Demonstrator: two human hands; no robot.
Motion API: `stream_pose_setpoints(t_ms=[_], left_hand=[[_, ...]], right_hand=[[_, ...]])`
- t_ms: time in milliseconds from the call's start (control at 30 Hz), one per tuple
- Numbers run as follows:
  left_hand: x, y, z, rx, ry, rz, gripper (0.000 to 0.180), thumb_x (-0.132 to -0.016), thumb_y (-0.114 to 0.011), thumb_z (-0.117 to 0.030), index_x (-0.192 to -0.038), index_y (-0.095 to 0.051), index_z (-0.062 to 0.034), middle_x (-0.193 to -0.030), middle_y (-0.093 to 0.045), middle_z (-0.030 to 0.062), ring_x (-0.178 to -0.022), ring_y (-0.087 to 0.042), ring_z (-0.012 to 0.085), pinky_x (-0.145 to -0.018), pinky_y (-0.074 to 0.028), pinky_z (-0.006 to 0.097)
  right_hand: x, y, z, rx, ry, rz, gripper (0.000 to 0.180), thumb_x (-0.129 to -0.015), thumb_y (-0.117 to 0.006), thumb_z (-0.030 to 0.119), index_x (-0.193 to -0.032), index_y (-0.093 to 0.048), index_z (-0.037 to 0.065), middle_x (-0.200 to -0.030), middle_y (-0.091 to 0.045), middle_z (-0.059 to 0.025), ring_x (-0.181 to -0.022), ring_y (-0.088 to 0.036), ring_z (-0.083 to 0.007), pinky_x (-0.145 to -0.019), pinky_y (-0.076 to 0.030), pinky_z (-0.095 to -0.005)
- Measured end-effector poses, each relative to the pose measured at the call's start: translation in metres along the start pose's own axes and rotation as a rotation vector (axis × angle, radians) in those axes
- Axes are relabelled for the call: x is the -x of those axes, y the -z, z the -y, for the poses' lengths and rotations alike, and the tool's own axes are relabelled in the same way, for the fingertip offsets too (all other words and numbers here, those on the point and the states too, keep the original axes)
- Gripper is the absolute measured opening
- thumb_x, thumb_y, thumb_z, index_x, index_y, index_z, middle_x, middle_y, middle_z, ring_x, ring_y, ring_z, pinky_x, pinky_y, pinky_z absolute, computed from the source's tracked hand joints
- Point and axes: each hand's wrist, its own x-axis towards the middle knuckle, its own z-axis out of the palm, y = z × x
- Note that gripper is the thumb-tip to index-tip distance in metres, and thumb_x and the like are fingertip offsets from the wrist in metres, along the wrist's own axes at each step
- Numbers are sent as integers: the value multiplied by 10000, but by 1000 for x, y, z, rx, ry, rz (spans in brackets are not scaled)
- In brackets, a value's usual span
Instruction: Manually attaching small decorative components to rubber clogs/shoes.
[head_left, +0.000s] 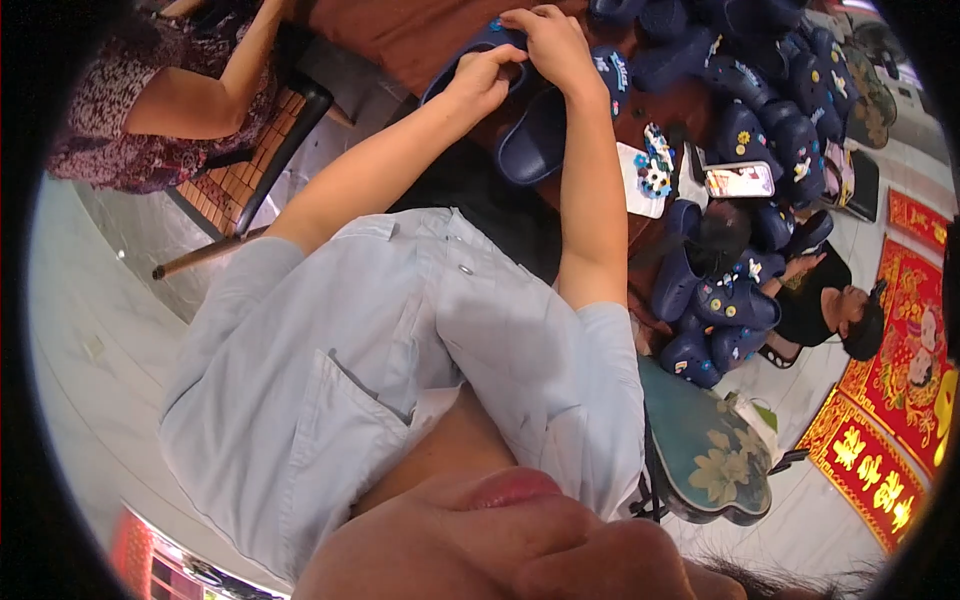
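Observation:
Near the top of the head view I hold a navy clog (462,62) over the brown table. My left hand (484,80) is closed on it, with some fingers hidden inside or behind the shoe. The fingers of my right hand (552,42) bend onto the clog's upper, close to a small blue charm (496,25). Whether a charm sits between those fingertips is too small to tell. Below my right hand another navy clog (532,142) lies at the table edge, and one with blue and white charms (611,70) sits just right of my wrist.
Small flower-like charms (655,178) lie on a white card (640,203), beside a lit phone (740,180). Many decorated navy clogs (740,130) crowd the right side. One person (180,110) sits at far left, another (825,310) at right. A green patterned stool (705,440) stands nearby.

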Motion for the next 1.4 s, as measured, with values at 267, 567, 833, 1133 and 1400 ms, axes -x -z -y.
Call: stream_pose_setpoints(t_ms=[267,567,833,1133,1400], left_hand=[[-8,8,-4,19,34,50,129,-808,-699,43,-896,-643,-33,-880,-633,51,-811,-603,176,-735,-492,289],[-9,12,-11,-7,89,58,99,-777,-707,93,-835,-678,18,-787,-605,40,-759,-597,157,-716,-470,274],[31,-29,-3,-240,-160,154,98,-784,-714,55,-865,-697,2,-824,-657,24,-726,-599,108,-662,-455,230],[39,-28,-18,-238,-229,257,264,-747,-719,80,-996,-652,27,-983,-670,91,-939,-650,205,-896,-501,335],[12,-10,-23,-169,-142,209,88,-838,-724,-17,-888,-661,19,-892,-653,51,-824,-624,110,-686,-476,249]], right_hand=[[41,13,40,-74,-96,-408,282,-812,-614,32,-1075,-708,73,-1032,-687,-151,-1005,-614,-345,-900,-474,-443],[235,70,-2,378,-811,-432,209,-801,-646,-8,-994,-719,25,-970,-696,-156,-905,-590,-351,-823,-457,-454],[266,66,-18,487,-894,-351,300,-712,-732,31,-1010,-726,63,-915,-662,-162,-874,-570,-378,-803,-458,-469],[269,64,-25,378,-856,-522,190,-784,-709,77,-969,-691,40,-916,-630,-158,-914,-570,-356,-836,-443,-454],[165,77,33,-238,-634,-702,140,-874,-676,51,-997,-709,-6,-953,-710,-108,-905,-662,-218,-828,-506,-328]])
